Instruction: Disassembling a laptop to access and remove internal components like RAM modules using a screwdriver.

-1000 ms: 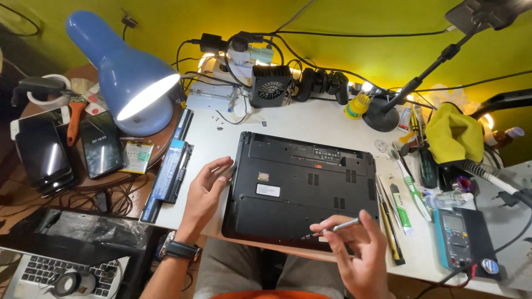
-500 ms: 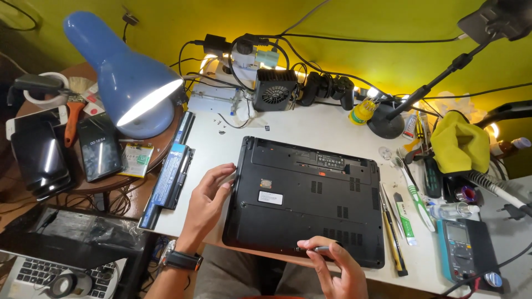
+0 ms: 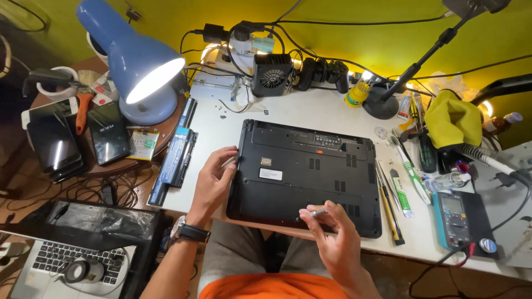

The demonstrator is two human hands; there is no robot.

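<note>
A black laptop [image 3: 310,166] lies upside down on the white table [image 3: 310,108], its bottom cover facing up. My left hand [image 3: 213,180] rests on the laptop's left edge, thumb and fingers apart against the casing. My right hand [image 3: 332,238] is at the laptop's near edge and pinches a thin silver screwdriver [image 3: 316,212], its tip pointing left onto the bottom cover. A watch sits on my left wrist.
A long black battery pack [image 3: 176,158] lies left of the laptop. A blue desk lamp [image 3: 136,66] shines at the back left. Tools and a toothbrush [image 3: 407,166] lie right of the laptop, with a multimeter [image 3: 457,218]. Phones [image 3: 52,144] and another laptop [image 3: 55,260] sit at left.
My right hand has drawn back to the laptop's near edge and turned the screwdriver so its tip points left. My left hand stays on the left edge.
</note>
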